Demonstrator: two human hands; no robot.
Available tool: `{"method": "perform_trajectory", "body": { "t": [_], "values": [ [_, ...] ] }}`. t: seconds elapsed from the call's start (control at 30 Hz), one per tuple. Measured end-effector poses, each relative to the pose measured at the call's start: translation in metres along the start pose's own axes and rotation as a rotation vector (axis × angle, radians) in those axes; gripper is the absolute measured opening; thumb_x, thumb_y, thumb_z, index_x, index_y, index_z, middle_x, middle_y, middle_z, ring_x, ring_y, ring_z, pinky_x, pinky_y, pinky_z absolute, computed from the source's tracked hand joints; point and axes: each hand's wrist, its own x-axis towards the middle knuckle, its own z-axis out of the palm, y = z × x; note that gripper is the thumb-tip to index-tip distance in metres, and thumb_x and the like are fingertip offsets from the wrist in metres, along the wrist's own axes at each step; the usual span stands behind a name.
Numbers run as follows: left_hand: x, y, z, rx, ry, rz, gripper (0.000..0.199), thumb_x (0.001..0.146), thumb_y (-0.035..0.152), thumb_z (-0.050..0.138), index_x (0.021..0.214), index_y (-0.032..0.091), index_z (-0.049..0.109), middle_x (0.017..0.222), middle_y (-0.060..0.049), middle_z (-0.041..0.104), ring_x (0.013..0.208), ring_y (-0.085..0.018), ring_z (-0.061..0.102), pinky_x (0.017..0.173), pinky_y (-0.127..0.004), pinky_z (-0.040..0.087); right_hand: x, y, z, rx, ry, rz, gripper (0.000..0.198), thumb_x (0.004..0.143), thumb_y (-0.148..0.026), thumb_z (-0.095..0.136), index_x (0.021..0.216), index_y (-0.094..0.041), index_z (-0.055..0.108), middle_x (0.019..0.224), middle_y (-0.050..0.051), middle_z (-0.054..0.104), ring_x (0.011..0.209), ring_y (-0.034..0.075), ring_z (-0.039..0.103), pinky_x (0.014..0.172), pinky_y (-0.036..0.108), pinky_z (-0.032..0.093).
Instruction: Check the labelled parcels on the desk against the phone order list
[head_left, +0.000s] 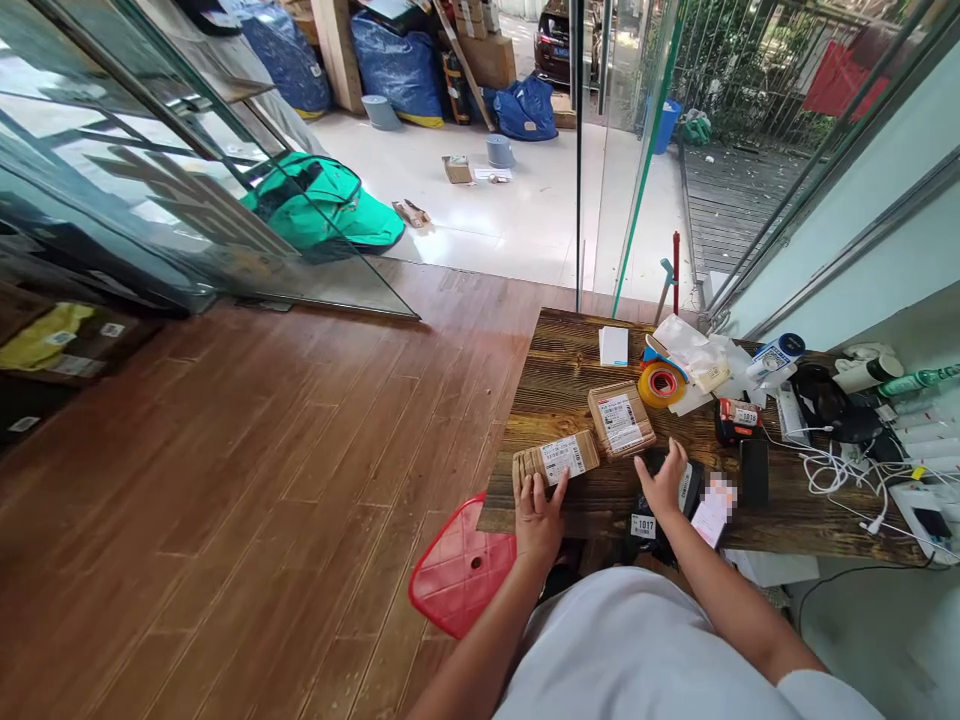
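Note:
My left hand (pixel 538 512) rests with spread fingers on the near end of a flat cardboard parcel (pixel 556 461) bearing a white label, at the near left corner of the dark wooden table (pixel 555 365). My right hand (pixel 663 480) lies over a black handheld device (pixel 679 490) near the table's front edge; whether the fingers close on it I cannot make out. A second labelled cardboard parcel (pixel 620 419) sits just beyond both hands. A small tag reading 1017 (pixel 643 526) hangs at the table edge.
A yellow tape roll (pixel 661 384), a white card (pixel 613 346), plastic bags, a black phone (pixel 754 470), white cables (pixel 832 470) and bottles crowd the table's right. A red stool (pixel 461 568) stands below left. Glass doors, green bag (pixel 322 205) and blue sacks lie beyond the wood floor.

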Motion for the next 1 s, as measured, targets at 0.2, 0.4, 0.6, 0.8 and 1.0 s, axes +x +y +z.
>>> {"method": "perform_trajectory", "body": {
  "t": [0.2,0.4,0.6,0.8,1.0],
  "values": [
    [0.019,-0.008,0.007,0.013,-0.012,0.02,0.062,0.087,0.005,0.058,0.141,0.033,0.067,0.144,-0.018,0.051,0.14,-0.039,0.047,0.119,-0.063,0.042,-0.077,0.066,-0.075,0.013,0.069,0.064,0.041,0.086,-0.054,0.054,0.109,-0.021,0.061,0.111,0.015,0.06,0.108,0.033,0.06,0.095,0.054,0.055],
    [0.058,0.004,-0.011,-0.108,-0.187,-0.046,0.07,0.08,0.012,0.068,0.148,0.022,0.061,0.156,-0.025,0.04,0.15,-0.047,0.036,0.121,-0.07,0.033,-0.103,0.085,-0.093,-0.07,0.16,0.274,0.037,0.084,-0.046,0.057,0.108,-0.018,0.06,0.112,0.019,0.064,0.112,0.035,0.061,0.102,0.053,0.051],
    [0.077,0.068,-0.033,-0.257,-0.15,-0.025,0.064,0.093,0.028,0.059,0.154,0.011,0.049,0.16,-0.029,0.039,0.151,-0.045,0.034,0.124,-0.069,0.027,-0.078,0.097,-0.087,-0.211,0.266,0.628,0.059,0.083,-0.044,0.065,0.126,-0.004,0.053,0.124,0.035,0.062,0.119,0.046,0.058,0.101,0.06,0.046],
    [0.071,0.131,-0.003,-0.334,-0.572,0.904,0.059,0.087,0.01,0.059,0.144,0.024,0.062,0.154,-0.013,0.058,0.149,-0.028,0.045,0.129,-0.05,0.032,-0.066,0.09,-0.076,-0.25,0.19,0.74,0.085,0.064,-0.038,0.086,0.132,0.001,0.053,0.123,0.038,0.064,0.117,0.05,0.06,0.095,0.056,0.048],
    [0.06,0.156,0.028,-0.263,-0.734,1.044,0.066,0.086,0.008,0.063,0.148,0.029,0.057,0.161,-0.01,0.053,0.153,-0.031,0.043,0.125,-0.058,0.036,-0.06,0.08,-0.077,-0.206,0.17,0.792,0.084,0.065,-0.029,0.083,0.133,0.007,0.05,0.123,0.043,0.062,0.116,0.051,0.063,0.094,0.056,0.048]
  ]
}}
